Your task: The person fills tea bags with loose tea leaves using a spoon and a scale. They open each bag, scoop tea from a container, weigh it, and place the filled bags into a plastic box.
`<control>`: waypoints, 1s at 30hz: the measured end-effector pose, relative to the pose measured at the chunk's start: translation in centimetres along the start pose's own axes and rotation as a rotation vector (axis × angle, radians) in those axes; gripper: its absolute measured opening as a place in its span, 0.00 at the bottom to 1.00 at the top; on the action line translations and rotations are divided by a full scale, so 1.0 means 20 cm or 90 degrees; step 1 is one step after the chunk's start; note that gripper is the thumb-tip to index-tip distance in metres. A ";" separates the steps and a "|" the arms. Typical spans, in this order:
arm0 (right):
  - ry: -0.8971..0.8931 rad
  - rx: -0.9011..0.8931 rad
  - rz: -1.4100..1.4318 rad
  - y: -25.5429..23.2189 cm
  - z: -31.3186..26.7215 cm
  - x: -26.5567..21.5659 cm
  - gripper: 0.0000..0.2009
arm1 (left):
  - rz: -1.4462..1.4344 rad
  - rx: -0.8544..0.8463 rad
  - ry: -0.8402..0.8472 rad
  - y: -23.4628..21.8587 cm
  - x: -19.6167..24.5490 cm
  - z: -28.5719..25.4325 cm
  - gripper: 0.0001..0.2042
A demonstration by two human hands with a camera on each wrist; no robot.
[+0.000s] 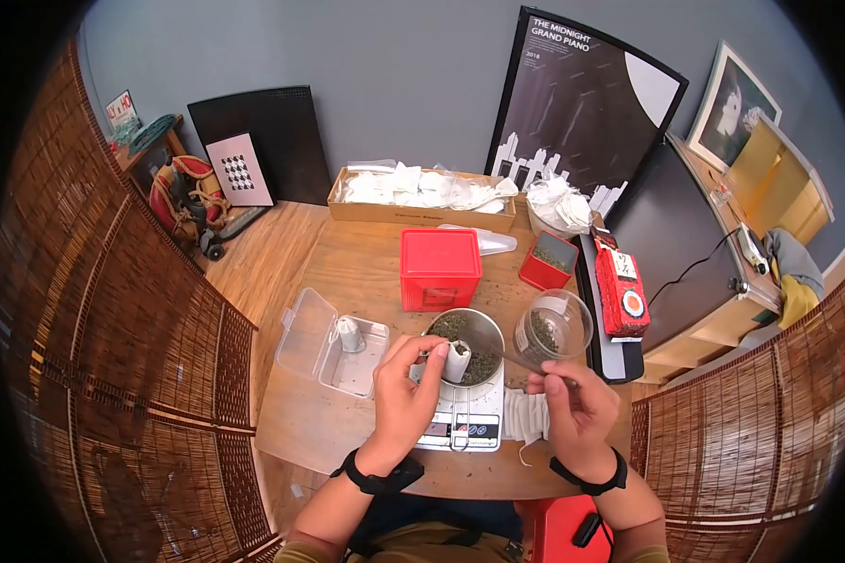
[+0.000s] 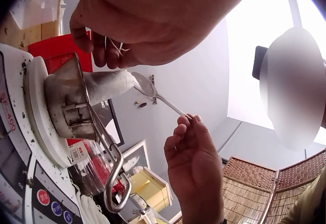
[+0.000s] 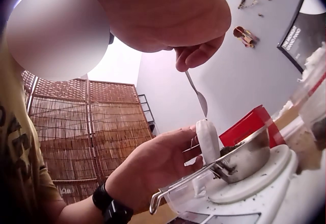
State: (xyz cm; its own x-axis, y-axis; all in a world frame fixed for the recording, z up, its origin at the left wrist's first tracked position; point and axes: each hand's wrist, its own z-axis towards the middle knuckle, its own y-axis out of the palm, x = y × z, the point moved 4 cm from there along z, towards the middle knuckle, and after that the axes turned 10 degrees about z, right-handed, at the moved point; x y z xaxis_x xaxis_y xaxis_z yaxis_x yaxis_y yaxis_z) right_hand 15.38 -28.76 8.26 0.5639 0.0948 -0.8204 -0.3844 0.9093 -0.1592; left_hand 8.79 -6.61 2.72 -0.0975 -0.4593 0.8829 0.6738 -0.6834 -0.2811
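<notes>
My left hand (image 1: 411, 389) pinches a small white drawstring pouch (image 1: 457, 364) by its upper part, with dark dried leaves at its mouth. The pouch stands upright, its lower end inside a metal pan (image 2: 63, 99) of loose leaves. That pan sits on a white kitchen scale (image 1: 483, 443), its wire handle facing me. My right hand (image 1: 580, 418) grips the thin handle of a metal spoon (image 2: 146, 85) between thumb and fingers. In the left wrist view the spoon's bowl is right at the pouch's mouth; in the right wrist view it points down just over it.
A clear plastic box (image 1: 371, 368), lid open, holds a filled pouch (image 1: 349, 335) at left. Behind the pan stands a red tin (image 1: 439, 267). At right are a clear jar (image 1: 573, 328), an open red tin (image 1: 543, 274) and flat white pouches (image 1: 526, 418). A cardboard box (image 1: 422, 214) lies behind.
</notes>
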 end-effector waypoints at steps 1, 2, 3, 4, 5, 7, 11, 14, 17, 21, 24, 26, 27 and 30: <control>-0.024 -0.033 -0.023 0.01 0.00 -0.01 0.07 | -0.001 0.001 0.002 0.00 0.00 0.00 0.06; -0.024 -0.032 -0.023 0.01 -0.01 -0.01 0.07 | -0.001 0.000 0.002 0.00 0.00 0.00 0.06; -0.030 -0.018 -0.012 0.02 -0.01 -0.01 0.07 | -0.003 0.002 0.001 0.00 -0.01 0.00 0.06; -0.036 -0.003 -0.002 0.02 -0.02 -0.01 0.08 | -0.005 0.003 0.000 0.00 -0.01 0.00 0.06; -0.036 -0.003 -0.001 0.01 -0.02 0.00 0.08 | -0.004 0.003 0.000 0.00 0.00 0.00 0.06; -0.028 -0.017 -0.028 0.01 -0.04 0.03 0.07 | -0.006 -0.011 0.006 0.00 0.01 -0.01 0.06; 0.000 0.083 -0.021 -0.01 -0.06 0.10 0.07 | -0.052 0.020 -0.021 0.00 -0.02 -0.02 0.06; 0.047 0.027 -0.106 0.00 -0.04 0.15 0.08 | -0.054 -0.001 -0.029 0.00 -0.01 -0.02 0.06; 0.074 0.003 -0.130 0.01 -0.05 0.22 0.09 | -0.063 0.002 -0.038 0.00 -0.02 -0.02 0.06; 0.207 0.065 0.056 0.02 -0.07 0.33 0.10 | -0.054 0.000 -0.024 0.01 -0.02 -0.03 0.06; 0.275 0.141 0.189 0.00 -0.09 0.38 0.11 | -0.049 -0.014 -0.036 0.00 -0.03 -0.03 0.06; 0.292 0.157 0.209 -0.02 -0.09 0.39 0.12 | -0.048 -0.028 -0.048 0.00 -0.04 -0.04 0.06; 0.309 0.167 0.226 -0.02 -0.09 0.40 0.12 | -0.047 -0.028 -0.048 0.00 -0.04 -0.03 0.06; 0.321 0.201 0.264 -0.04 -0.11 0.44 0.12 | -0.045 -0.027 -0.048 0.00 -0.04 -0.03 0.06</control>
State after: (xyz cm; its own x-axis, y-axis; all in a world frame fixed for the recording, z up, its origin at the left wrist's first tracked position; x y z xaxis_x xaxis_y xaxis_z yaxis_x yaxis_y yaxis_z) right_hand 19.04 -29.47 0.00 -0.0176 0.3287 -0.9443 -0.2213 0.9197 0.3243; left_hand 8.39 -6.68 1.74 -0.0868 -0.3662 0.9265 0.6352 -0.7368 -0.2317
